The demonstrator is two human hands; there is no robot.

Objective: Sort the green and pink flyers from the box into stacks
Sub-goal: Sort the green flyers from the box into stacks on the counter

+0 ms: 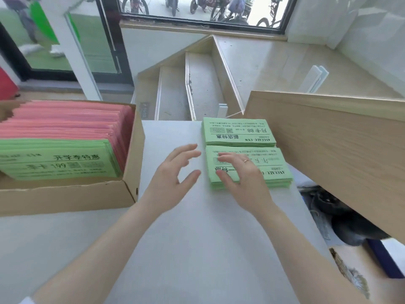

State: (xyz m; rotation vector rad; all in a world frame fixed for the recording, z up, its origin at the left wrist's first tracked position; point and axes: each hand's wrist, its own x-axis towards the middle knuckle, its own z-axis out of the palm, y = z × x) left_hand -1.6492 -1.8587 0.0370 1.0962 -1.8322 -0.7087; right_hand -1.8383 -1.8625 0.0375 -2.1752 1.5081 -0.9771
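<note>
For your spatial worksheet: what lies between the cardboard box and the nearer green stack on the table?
In the head view, the left hand hovers open between the box and the nearer green stack, over bare table.

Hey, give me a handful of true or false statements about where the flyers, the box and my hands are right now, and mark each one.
1. Two green stacks lie on the table, the far green stack beyond the near green stack. True.
2. The right hand rests on the near green stack. True.
3. The left hand grips a pink flyer. False: it is open above the table, holding nothing.
4. The cardboard box holds only pink flyers. False: green flyers lie in front of the pink flyers in it.
5. A pink stack already lies on the table. False: pink shows only in the box.
</note>
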